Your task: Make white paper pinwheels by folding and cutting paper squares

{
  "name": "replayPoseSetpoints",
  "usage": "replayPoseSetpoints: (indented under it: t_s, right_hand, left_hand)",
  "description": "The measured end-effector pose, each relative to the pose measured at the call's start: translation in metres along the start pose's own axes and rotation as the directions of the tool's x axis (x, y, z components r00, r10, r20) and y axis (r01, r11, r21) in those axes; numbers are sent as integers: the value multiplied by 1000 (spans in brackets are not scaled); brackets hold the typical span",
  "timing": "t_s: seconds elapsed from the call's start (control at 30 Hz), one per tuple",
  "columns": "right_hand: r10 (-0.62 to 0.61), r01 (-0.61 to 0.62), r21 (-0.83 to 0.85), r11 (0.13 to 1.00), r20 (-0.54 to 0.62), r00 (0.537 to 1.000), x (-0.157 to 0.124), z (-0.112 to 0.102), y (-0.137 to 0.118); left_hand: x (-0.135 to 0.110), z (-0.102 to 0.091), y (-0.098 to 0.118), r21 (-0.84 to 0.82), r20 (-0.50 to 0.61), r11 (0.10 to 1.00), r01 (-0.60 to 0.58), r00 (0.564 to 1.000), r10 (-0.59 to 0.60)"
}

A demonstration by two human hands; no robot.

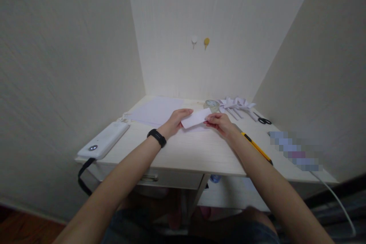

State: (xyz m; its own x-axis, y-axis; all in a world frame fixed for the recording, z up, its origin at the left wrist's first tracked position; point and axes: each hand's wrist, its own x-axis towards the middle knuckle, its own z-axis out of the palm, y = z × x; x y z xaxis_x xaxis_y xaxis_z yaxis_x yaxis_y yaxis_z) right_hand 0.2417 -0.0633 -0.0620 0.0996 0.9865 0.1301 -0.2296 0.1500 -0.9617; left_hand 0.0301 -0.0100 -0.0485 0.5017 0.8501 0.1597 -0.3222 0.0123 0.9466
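A small white strip of paper is held just above the pale wooden desk, between both my hands. My left hand, with a black band on its wrist, grips the strip's left end with fingers curled round it. My right hand pinches the right end. Under and behind the strip lie flat white paper sheets.
A white power bank with a black strap sits at the desk's left edge. A tape roll, folded white paper shapes, black scissors and a yellow utility knife lie at the right. Walls close in on three sides.
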Motion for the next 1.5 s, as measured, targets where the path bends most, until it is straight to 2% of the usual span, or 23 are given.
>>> replayPoseSetpoints:
  t_s: [0.1,0.2,0.4,0.5,0.63,0.73,0.83,0.9,0.97,1.03,1.13,1.2,1.27,1.3,1.37,1.43,1.5]
  right_hand:
    - [-20,20,0,1000,32,999,-3,4,-2]
    - [-52,52,19,998,-15,999,-4,8,-3]
    - [-87,92,55,994,-89,992,-3,16,-2]
    - [-71,76,85,994,-60,996,-4,19,-2]
    - [-24,25,90,996,-16,1000,-6,20,-4]
    - [-35,36,50,998,-26,999,-6,19,-4]
    - [-32,34,-67,997,35,999,-7,18,-2]
    - [-8,32,-187,982,126,992,-8,18,-1]
    - [14,46,-287,957,203,979,-9,17,-1]
    - [42,47,-355,934,238,970,-10,17,-1]
    - [68,1,-395,919,162,984,-9,14,-3]
    - [55,-35,-360,932,45,997,-6,10,-4]
    - [32,-53,-283,958,-79,996,-3,4,-5]
    - [25,-54,-247,967,-120,992,-1,2,-5]
    - [12,-42,-210,977,-141,990,1,-2,-4]
    - [0,-19,-222,975,-88,996,1,-3,-3]
    - [-9,-1,-240,971,-38,999,-1,-1,-2]
  left_hand:
    - [-3,1,-2,186,144,977,107,980,-135]
    - [-5,1,-5,294,168,949,114,971,-169]
    - [-6,2,-8,348,184,936,46,976,-116]
    - [-8,6,-6,364,229,929,75,959,-167]
    - [-10,12,-2,255,265,952,170,934,-238]
    - [-7,12,0,196,175,965,174,962,-209]
    - [-2,6,-1,227,71,971,76,993,-95]
    - [1,2,-4,293,60,956,29,997,-49]
    - [2,-1,-7,374,89,927,15,995,-52]
    - [3,-2,-8,434,95,901,8,994,-55]
    - [4,-3,-6,428,-48,903,-25,998,50]
    - [5,-5,-3,371,-191,927,-51,973,130]
    - [7,-9,0,319,-265,947,-50,954,139]
    - [8,-12,1,301,-261,953,-41,957,124]
    - [8,-17,2,281,-181,960,-11,981,64]
    - [8,-20,1,280,-59,960,19,998,-2]
    - [6,-20,0,299,50,953,41,997,-58]
